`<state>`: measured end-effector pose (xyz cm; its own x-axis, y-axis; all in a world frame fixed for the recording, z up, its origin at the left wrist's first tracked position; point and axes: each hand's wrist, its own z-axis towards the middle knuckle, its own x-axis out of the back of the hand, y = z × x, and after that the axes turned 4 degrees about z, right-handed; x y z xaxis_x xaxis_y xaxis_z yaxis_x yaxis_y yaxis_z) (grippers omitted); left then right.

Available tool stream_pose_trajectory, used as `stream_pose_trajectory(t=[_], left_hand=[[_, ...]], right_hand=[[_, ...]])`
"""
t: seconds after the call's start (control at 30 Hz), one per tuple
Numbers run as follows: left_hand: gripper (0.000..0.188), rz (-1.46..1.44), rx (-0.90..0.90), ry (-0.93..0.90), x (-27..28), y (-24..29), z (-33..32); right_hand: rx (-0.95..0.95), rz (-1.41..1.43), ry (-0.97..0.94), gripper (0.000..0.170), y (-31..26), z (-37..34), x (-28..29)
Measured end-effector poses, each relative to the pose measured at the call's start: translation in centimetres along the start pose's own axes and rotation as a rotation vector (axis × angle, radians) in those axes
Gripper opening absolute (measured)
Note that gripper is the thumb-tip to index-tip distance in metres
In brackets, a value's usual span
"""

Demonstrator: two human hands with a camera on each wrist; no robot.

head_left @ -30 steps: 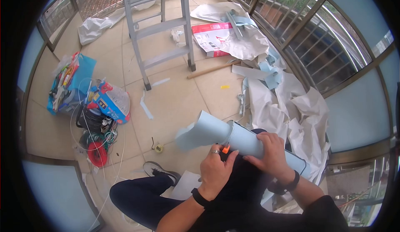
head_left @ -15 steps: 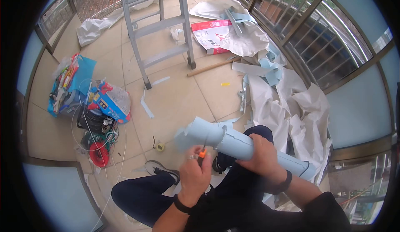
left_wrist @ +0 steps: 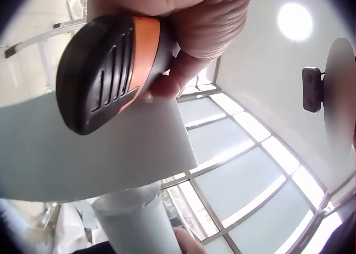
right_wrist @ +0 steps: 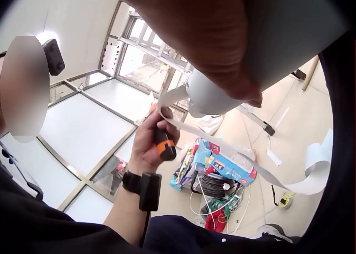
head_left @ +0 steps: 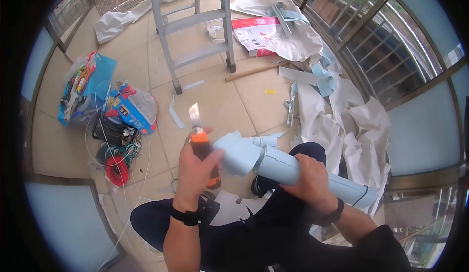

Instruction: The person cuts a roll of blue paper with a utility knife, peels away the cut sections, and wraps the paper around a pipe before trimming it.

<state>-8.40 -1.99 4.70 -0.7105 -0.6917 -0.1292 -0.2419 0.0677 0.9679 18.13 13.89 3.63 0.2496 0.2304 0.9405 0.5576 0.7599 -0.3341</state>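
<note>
Pale-blue roll (head_left: 281, 167): ragged edge, loose curling end; left hand (head_left: 192, 175) grips orange-black knife (head_left: 199, 138), right hand (head_left: 310, 181) roll.

Dressed in a black top (head_left: 332, 258), right sleeve (head_left: 382, 247) ending near the elbow; dark navy trousers (head_left: 154, 223) below; strapped at both wrists with black bands (head_left: 185, 217), a boxy black module (right_wrist: 150, 192) on the left one; shod in a grey-and-white shoe (right_wrist: 273, 232).

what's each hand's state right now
Left hand: holding the orange-and-black knife, blade out.
Right hand: gripping the pale blue roll.
</note>
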Motion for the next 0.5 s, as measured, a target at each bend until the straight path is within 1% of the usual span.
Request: stream_pose_trajectory(t=[0.07, 0.1, 0.13, 0.2, 0.23, 0.27, 0.33, 0.37, 0.4, 0.43, 0.47, 0.5], left_hand=[[0.053, 0.066, -0.004, -0.03, -0.6, 1.7, 1.1], [0.053, 0.165, -0.04, 0.0, -0.7, 1.6, 2.0], [0.053, 0.164, -0.04, 0.002, -0.5, 1.6, 3.2], [0.053, 0.538, 0.059, 0.05, 0.5, 1.2, 5.8], [0.056, 0.64, 0.07, 0.08, 1.0, 0.4, 7.0], [0.056, 0.639, 0.07, 0.082, 1.7, -0.7, 7.9], [0.056, 0.772, 0.252, -0.045, 2.8, -2.9, 9.7], [0.056, 0.772, 0.249, -0.048, 3.2, -4.5, 10.2], [0.056, 0.877, 0.276, -0.082, 3.7, -6.2, 10.2], [0.057, 0.983, 0.299, -0.118, 3.7, -6.7, 9.9], [0.057, 0.986, 0.293, -0.126, 3.6, -7.0, 9.3], [0.057, 0.96, 0.191, -0.032, 3.1, -6.7, 8.4]], right_hand=[[0.013, 0.02, 0.014, 0.081, 0.2, -0.1, -0.4], [0.029, 0.009, 0.018, 0.082, 0.0, 0.0, -0.2], [0.044, 0.0, 0.021, 0.083, -0.2, -0.1, 0.0], [0.038, -0.001, 0.01, 0.081, -0.4, 0.0, 0.9], [0.031, -0.001, 0.001, 0.079, -0.3, 0.0, 1.2], [0.033, 0.0, 0.0, 0.079, 0.0, 0.1, 1.3], [-0.037, 0.071, -0.021, 0.084, 1.0, 0.2, 1.6], [-0.039, 0.07, -0.018, 0.084, 1.5, 0.3, 1.8], [-0.081, 0.093, -0.024, 0.086, 2.0, 0.7, 1.9], [-0.126, 0.116, -0.026, 0.089, 2.3, 1.0, 2.1], [-0.134, 0.115, -0.02, 0.089, 2.5, 1.3, 2.3], [-0.181, 0.158, -0.025, 0.089, 2.7, 1.6, 2.6]])
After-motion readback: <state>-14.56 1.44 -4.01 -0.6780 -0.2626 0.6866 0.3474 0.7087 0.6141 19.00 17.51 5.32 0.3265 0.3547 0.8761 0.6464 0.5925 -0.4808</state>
